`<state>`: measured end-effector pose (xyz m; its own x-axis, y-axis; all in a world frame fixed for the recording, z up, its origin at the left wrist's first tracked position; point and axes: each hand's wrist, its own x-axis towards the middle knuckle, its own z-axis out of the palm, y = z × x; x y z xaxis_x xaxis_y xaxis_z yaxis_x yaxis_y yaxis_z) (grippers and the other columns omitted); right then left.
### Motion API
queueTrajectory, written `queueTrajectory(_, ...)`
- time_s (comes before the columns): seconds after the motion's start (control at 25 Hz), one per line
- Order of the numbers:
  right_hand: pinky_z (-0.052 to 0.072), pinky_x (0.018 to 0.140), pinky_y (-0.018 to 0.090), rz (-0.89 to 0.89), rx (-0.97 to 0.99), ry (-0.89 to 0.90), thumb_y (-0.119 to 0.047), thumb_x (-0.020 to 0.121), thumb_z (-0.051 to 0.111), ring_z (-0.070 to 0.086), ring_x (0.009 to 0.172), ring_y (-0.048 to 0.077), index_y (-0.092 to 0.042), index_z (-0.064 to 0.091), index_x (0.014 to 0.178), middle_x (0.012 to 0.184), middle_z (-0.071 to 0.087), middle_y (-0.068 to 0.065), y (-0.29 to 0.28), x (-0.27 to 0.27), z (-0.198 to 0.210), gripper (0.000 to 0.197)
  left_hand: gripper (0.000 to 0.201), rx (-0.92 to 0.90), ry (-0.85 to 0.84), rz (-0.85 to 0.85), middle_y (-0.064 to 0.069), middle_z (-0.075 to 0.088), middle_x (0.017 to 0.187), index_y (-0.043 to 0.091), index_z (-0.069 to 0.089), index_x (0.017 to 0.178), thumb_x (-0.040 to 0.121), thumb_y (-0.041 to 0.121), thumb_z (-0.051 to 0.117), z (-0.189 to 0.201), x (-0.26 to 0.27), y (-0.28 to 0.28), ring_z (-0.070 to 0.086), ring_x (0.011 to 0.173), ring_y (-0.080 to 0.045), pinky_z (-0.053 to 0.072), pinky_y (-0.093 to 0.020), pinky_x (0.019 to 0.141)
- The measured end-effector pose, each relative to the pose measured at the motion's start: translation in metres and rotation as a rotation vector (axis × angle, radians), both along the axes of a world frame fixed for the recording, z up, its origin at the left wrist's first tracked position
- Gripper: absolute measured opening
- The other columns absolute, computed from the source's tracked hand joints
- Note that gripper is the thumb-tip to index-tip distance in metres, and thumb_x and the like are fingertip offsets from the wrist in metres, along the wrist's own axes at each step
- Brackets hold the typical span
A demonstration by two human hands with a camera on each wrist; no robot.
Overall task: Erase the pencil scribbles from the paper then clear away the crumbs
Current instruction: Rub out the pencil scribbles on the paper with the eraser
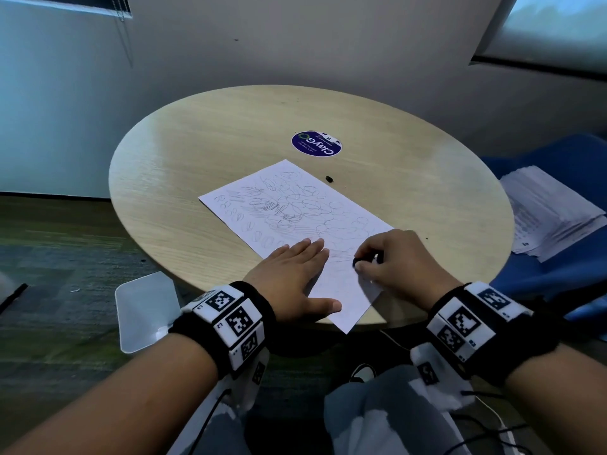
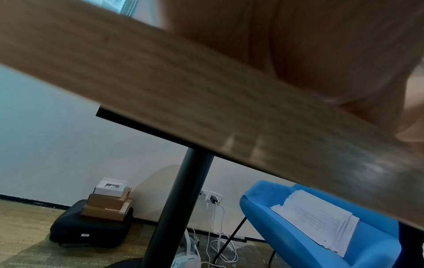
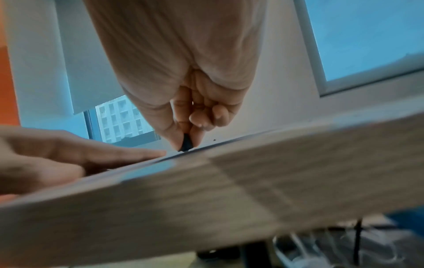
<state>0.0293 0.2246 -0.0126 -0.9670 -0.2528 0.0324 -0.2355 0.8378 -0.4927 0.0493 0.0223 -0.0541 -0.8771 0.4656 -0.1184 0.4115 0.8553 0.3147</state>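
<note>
Keep your left hand (image 1: 292,274) flat, fingers straight, pinning the paper (image 1: 295,221) to the bench (image 1: 197,159). Your right hand (image 1: 391,257) pinches the black eraser (image 1: 358,261); rub in short strokes away from the pinned edge.

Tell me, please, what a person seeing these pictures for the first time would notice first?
The white paper full of pencil scribbles, lying in the middle of the round wooden table, catches the eye first. At its near end the left hand presses flat on the sheet, while the right hand pinches a small dark eraser against it. Beyond the paper is a round purple sticker.
</note>
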Motion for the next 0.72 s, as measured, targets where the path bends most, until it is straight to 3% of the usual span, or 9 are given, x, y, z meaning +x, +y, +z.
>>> queueTrajectory(0.08, 0.037, 0.058, 0.007, -0.009, 0.001, -0.004, -0.014, 0.077, 0.069, 0.056, 0.062, -0.005, -0.022, 0.075, 0.076, 0.07, 0.068, -0.012, 0.0, 0.0, 0.001, 0.01, 0.096, 0.005, 0.004, -0.001, 0.009, -0.01, 0.165, 0.026, 0.003, 0.158, 0.087, 0.071, 0.049, 0.001, 0.0, 0.0, -0.011, 0.15, -0.006, -0.005, -0.031, 0.121)
queueTrajectory(0.2, 0.037, 0.06, 0.006, 0.147, 0.021, -0.058, -0.015, 0.077, 0.068, 0.058, 0.067, -0.005, -0.023, 0.075, 0.076, 0.072, 0.069, -0.012, -0.015, 0.017, -0.003, 0.01, 0.096, 0.012, 0.008, -0.002, 0.009, -0.009, 0.165, 0.026, 0.004, 0.158, 0.087, 0.07, 0.05, 0.001, 0.0, 0.0, -0.011, 0.15, -0.005, -0.006, -0.029, 0.119)
queueTrajectory(0.36, 0.037, 0.057, 0.007, -0.007, 0.023, -0.006, -0.014, 0.078, 0.068, 0.057, 0.064, -0.004, -0.022, 0.075, 0.074, 0.073, 0.07, -0.011, 0.0, 0.001, 0.001, 0.011, 0.096, 0.015, 0.012, 0.003, 0.009, -0.009, 0.165, 0.026, 0.003, 0.158, 0.087, 0.071, 0.049, 0.001, 0.0, 0.001, -0.01, 0.15, -0.006, -0.006, -0.029, 0.119)
queueTrajectory(0.56, 0.04, 0.06, 0.01, 0.105, 0.03, -0.055, -0.015, 0.077, 0.066, 0.06, 0.069, -0.001, -0.021, 0.074, 0.076, 0.072, 0.07, -0.009, -0.02, 0.012, -0.004, 0.01, 0.096, 0.016, 0.006, 0.001, 0.01, -0.01, 0.165, 0.026, 0.003, 0.159, 0.087, 0.07, 0.049, 0.001, 0.001, 0.0, -0.011, 0.15, -0.005, -0.006, -0.029, 0.119)
queueTrajectory(0.72, 0.035, 0.056, 0.008, -0.028, 0.029, -0.004, -0.015, 0.077, 0.067, 0.058, 0.065, -0.001, -0.022, 0.074, 0.072, 0.07, 0.069, -0.01, -0.008, -0.005, 0.002, 0.011, 0.097, 0.014, 0.003, 0.002, 0.009, -0.009, 0.165, 0.025, 0.004, 0.159, 0.087, 0.071, 0.05, 0.001, 0.001, 0.0, -0.01, 0.15, -0.005, -0.005, -0.03, 0.12)
